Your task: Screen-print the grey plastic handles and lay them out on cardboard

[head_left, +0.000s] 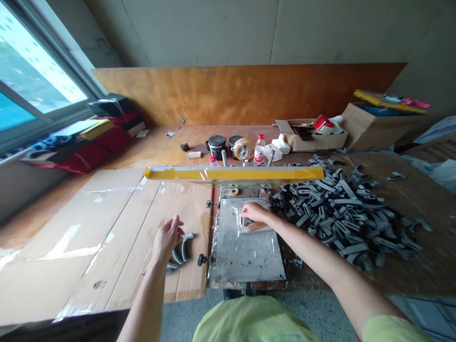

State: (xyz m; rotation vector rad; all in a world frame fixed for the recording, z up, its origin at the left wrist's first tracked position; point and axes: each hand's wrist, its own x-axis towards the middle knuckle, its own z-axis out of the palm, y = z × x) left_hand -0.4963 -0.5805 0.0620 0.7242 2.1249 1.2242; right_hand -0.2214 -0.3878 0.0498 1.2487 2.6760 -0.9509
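My left hand (169,236) hovers over the cardboard at the left, its fingers loosely bent and apart, with nothing seen in them. Just beside and below it lie several curved grey plastic parts (185,248), partly covered by the hand and forearm. On the flat metal plate (245,259) in front of me, my right hand (253,213) is closed, fingertips pressed together at a small tape-covered holder (254,227). Something grey shows under that hand, but what the fingers pinch is hidden. A yellow-taped bar (231,174) crosses above the plate's far end.
A big heap of grey parts (345,209) lies to the right. Cardboard (117,237) covers the bench at left. Behind the bar stand black tubs (217,146), a tape roll (243,149), a bottle (260,148) and an open carton (317,141). Black knobs (202,260) jut beside the plate.
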